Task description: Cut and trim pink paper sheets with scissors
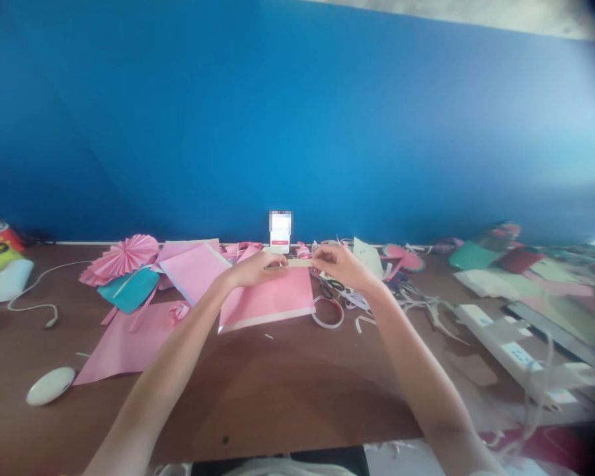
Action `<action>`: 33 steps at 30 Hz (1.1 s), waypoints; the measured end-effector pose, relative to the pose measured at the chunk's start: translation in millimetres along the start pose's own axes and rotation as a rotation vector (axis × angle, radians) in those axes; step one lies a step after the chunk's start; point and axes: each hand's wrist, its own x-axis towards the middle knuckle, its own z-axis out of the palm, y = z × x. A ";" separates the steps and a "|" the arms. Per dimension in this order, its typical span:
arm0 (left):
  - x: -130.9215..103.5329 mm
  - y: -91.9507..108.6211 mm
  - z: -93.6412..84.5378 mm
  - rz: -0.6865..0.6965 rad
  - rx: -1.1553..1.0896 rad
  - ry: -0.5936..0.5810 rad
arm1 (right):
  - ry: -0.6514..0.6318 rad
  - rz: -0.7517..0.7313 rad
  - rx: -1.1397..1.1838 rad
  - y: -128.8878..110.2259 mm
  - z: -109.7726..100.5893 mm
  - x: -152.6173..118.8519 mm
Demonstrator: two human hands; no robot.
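Pale strip (300,263) at far edge of pink sheet (272,301). My right hand (340,264) has its fingers pinched on one end; left hand (255,270) touches the other (finger closure: cannot tell), presumably keeping it straight.

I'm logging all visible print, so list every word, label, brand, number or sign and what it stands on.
No text can be read.
Upright phone with lit screen: red bar, writing too small and blurred.
Long white plastic power strip: pale stickers, print too blurred.
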 end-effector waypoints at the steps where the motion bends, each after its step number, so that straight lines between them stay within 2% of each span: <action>1: 0.1 -0.3 -0.2 0.009 0.003 -0.006 | -0.002 -0.003 0.013 -0.8 -0.6 -0.6; 33: 1.8 -8.4 2.9 0.023 -0.059 -0.020 | 0.030 0.066 -0.024 -6.0 2.2 -4.6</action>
